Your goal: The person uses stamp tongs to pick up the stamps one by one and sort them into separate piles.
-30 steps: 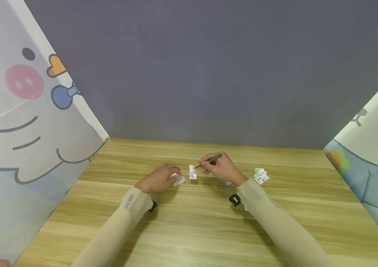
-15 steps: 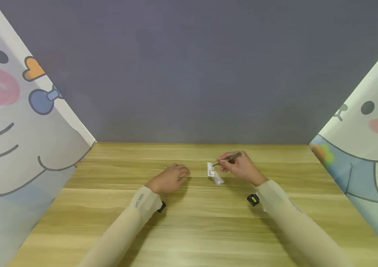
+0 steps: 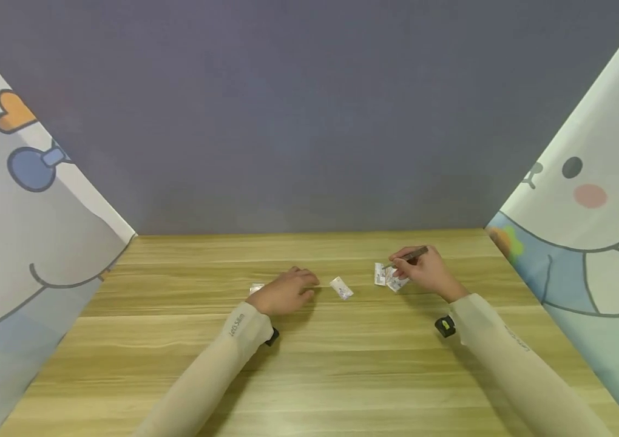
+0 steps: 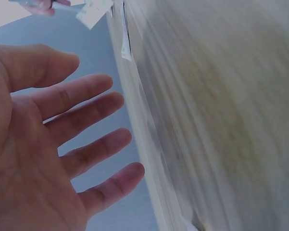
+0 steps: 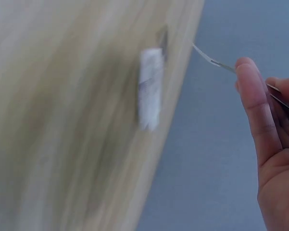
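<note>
My right hand (image 3: 428, 274) pinches slim metal tweezers (image 3: 412, 255), also seen in the right wrist view with their fine curved tip (image 5: 204, 54) beyond the fingers. In the head view a small white printed packet (image 3: 379, 274) is at the tip, beside more such packets (image 3: 399, 281) partly hidden by the fingers. The left wrist view shows the packet (image 4: 94, 12) by the tip raised above the table. My left hand (image 3: 286, 291) holds nothing, its fingers loosely extended over the wood. One packet (image 3: 257, 287) lies behind its wrist, another (image 3: 341, 287) between the hands.
The wooden table (image 3: 309, 376) reaches back to a grey wall (image 3: 309, 121). Cartoon-printed panels stand at the left (image 3: 69, 243) and right (image 3: 588, 243). A wrist camera (image 3: 445, 326) sits under the right sleeve.
My right hand has carried the packet on the tweezers rightward, over the middle packet, to the packets at the right. My left hand has left its packet and shifted right. The head view has turned right.
</note>
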A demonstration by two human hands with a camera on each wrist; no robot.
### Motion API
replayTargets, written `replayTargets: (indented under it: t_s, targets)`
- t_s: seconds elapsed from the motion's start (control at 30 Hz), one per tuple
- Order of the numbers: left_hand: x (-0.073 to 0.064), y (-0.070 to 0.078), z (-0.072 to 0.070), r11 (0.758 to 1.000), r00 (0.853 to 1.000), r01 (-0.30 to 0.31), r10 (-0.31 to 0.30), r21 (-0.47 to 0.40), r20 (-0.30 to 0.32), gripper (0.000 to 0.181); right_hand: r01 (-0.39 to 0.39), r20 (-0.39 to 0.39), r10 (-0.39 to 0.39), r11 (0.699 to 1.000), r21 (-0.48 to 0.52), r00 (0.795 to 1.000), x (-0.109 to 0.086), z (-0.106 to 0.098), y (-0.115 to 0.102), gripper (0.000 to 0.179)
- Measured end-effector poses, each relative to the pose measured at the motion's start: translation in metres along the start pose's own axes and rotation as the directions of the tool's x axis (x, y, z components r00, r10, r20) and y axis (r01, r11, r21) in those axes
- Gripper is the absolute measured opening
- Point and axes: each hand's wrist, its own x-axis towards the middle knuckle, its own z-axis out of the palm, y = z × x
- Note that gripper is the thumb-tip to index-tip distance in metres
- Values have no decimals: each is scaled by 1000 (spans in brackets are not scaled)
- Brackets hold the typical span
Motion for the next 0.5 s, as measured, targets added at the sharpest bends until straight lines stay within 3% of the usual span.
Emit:
replayTargets:
  t_s: [0.3,0.5]
  targets:
    - [-4,-5,-3,1000,1000,18,-18,-20,-1,36,-90,-52,88,995,-37,995,-2,-5,55,17]
    - [-3,-6,-4,999,1000,16,-17,-31,-7,36,-126,-162,109,987,-100,981,-1,-2,59,20]
